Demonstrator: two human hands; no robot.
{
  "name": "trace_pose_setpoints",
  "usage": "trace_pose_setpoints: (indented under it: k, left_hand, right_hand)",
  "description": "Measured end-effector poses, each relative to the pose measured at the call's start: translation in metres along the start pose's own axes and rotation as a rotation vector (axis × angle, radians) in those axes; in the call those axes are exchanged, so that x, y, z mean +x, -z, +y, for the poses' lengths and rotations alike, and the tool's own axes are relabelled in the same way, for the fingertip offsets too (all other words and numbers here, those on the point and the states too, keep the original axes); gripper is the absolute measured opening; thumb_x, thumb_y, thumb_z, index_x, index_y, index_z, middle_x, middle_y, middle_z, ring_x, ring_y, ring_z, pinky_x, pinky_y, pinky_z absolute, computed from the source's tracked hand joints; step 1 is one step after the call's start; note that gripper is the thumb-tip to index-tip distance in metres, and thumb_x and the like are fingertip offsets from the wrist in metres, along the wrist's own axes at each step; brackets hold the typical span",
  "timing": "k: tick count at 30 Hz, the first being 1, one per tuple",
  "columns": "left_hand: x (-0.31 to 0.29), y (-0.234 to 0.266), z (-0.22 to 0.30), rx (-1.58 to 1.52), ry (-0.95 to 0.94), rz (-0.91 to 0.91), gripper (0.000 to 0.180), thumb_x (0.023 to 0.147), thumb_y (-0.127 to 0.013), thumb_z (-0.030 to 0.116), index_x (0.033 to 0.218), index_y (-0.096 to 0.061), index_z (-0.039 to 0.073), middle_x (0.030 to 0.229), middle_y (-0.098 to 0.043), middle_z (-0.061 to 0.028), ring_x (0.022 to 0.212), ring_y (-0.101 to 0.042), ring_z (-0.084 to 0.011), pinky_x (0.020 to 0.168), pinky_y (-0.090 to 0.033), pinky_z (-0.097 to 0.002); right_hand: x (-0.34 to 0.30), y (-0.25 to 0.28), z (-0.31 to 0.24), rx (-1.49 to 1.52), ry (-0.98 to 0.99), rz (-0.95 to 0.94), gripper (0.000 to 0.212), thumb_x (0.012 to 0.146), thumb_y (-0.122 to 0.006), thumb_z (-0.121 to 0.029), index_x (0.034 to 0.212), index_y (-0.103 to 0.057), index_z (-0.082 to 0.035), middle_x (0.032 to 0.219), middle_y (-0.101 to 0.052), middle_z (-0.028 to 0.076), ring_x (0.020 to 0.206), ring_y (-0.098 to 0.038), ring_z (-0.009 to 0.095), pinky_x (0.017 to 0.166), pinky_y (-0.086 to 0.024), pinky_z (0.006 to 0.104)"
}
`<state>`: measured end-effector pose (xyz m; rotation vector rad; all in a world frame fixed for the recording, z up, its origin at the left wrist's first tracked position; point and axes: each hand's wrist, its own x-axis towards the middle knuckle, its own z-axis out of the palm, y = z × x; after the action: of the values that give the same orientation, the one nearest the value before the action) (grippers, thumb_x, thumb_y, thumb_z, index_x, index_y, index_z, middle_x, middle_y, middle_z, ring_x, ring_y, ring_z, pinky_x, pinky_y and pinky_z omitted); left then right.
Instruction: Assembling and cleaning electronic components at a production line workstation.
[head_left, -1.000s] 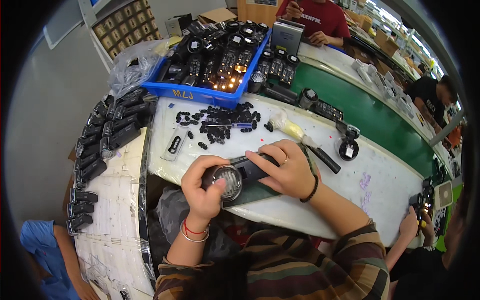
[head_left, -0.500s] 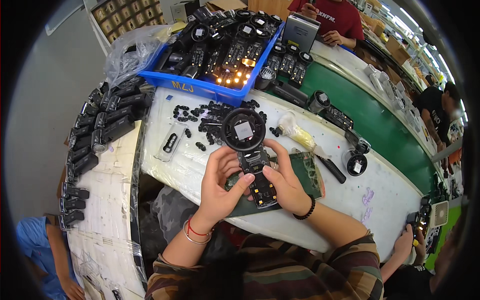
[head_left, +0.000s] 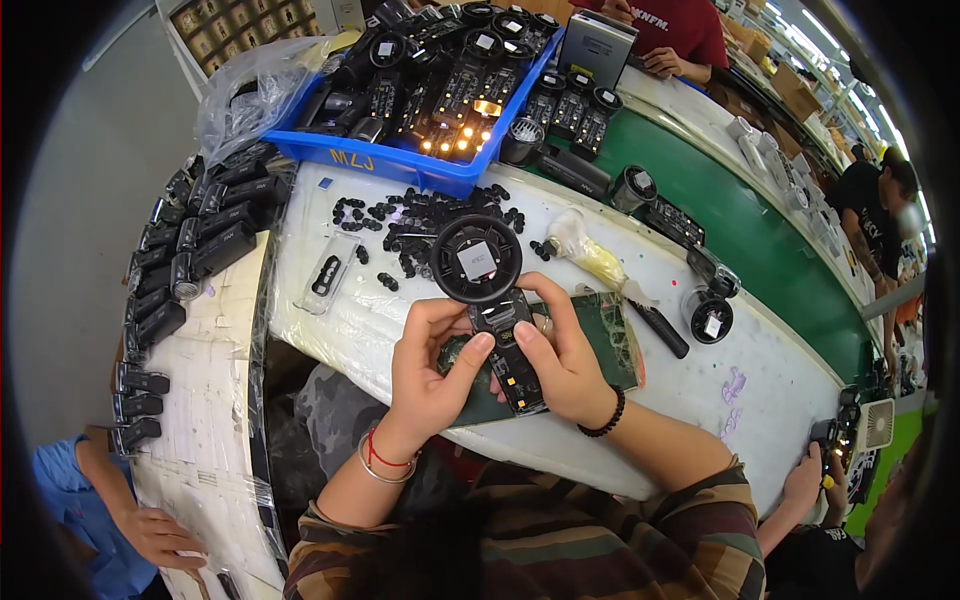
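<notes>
Between both hands I hold a black handheld-fan assembly (head_left: 507,340), its round ring head pointing away from me and a pale square label at the ring's centre. My left hand (head_left: 440,355) grips the body's left side, thumb on the front. My right hand (head_left: 565,360) grips the right side, its thumb pressed near the middle of the exposed board. Yellow parts show on the lower body. Beneath lies a dark green board (head_left: 610,345). Small black plastic pieces (head_left: 430,235) are heaped beyond the ring. A clear case (head_left: 329,273) with a black insert lies to the left.
A blue bin (head_left: 385,172) full of similar assemblies, some lit, stands at the back. Black housings (head_left: 225,240) line the left bench. A yellowish wrapped bundle (head_left: 590,255) and a black-handled tool (head_left: 657,328) lie right. A green belt (head_left: 690,165) runs behind. Co-workers sit around.
The view has shifted slightly, and the assembly stays in both hands. My right thumb sits a little differently on the board. At lower left, a co-worker's hand has moved further onto the bench.
</notes>
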<state>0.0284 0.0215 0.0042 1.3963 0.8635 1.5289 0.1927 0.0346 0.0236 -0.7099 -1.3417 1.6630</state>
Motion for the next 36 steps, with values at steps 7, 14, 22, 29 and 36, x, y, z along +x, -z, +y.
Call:
trace_pose_setpoints:
  k: [7,14,22,29,36]
  left_hand:
    - [0.000,-0.002,0.005,-0.169,0.091,0.038,0.046,0.084,-0.068,-0.001,0.119,-0.038,0.002,0.108,-0.061,-0.0134,0.097,-0.060,-0.0142,0.088,-0.049,-0.0287]
    - [0.003,0.057,0.025,0.203,-0.063,-0.316,0.093,0.058,-0.092,0.013,0.135,-0.040,0.001,0.138,-0.045,-0.0174,0.123,-0.050,-0.0243,0.101,-0.043,-0.0357]
    - [-0.065,0.041,0.008,0.225,0.066,0.194,0.074,0.064,-0.088,0.006,0.122,-0.042,0.001,0.107,-0.060,-0.0097,0.096,-0.060,-0.0154,0.087,-0.050,-0.0294]
    - [-0.073,0.045,0.001,0.235,0.039,0.212,0.072,0.064,-0.088,0.006,0.119,-0.042,0.001,0.102,-0.060,-0.0095,0.095,-0.061,-0.0156,0.085,-0.051,-0.0295]
    - [-0.074,0.048,0.005,0.271,0.036,0.189,0.070,0.065,-0.089,0.010,0.117,-0.042,0.001,0.100,-0.062,-0.0101,0.094,-0.063,-0.0157,0.085,-0.051,-0.0295]
  right_hand:
    - [-0.006,-0.006,0.004,-0.095,0.086,0.042,0.044,0.101,-0.044,-0.012,0.141,-0.028,-0.010,0.098,-0.059,0.009,0.079,-0.054,0.009,0.068,-0.046,0.0231]
    - [0.014,0.000,-0.034,-0.627,0.347,-0.431,0.041,0.099,-0.050,-0.021,0.138,-0.039,-0.012,0.086,-0.062,0.004,0.080,-0.061,0.012,0.073,-0.050,0.0268]
    - [-0.020,0.100,-0.045,-1.705,0.040,0.229,0.046,0.090,-0.062,-0.025,0.127,-0.049,-0.001,0.107,-0.059,0.020,0.098,-0.056,0.038,0.082,-0.048,0.0435]
    - [-0.015,0.117,-0.022,-1.699,0.100,0.245,0.029,0.097,-0.045,-0.013,0.123,-0.048,0.000,0.098,-0.057,0.025,0.092,-0.058,0.040,0.080,-0.047,0.0459]
    - [-0.075,0.016,-0.079,-0.565,-0.164,0.075,0.033,0.103,-0.032,-0.018,0.132,-0.040,-0.005,0.079,-0.051,0.003,0.053,-0.042,0.005,0.048,-0.036,0.0204]
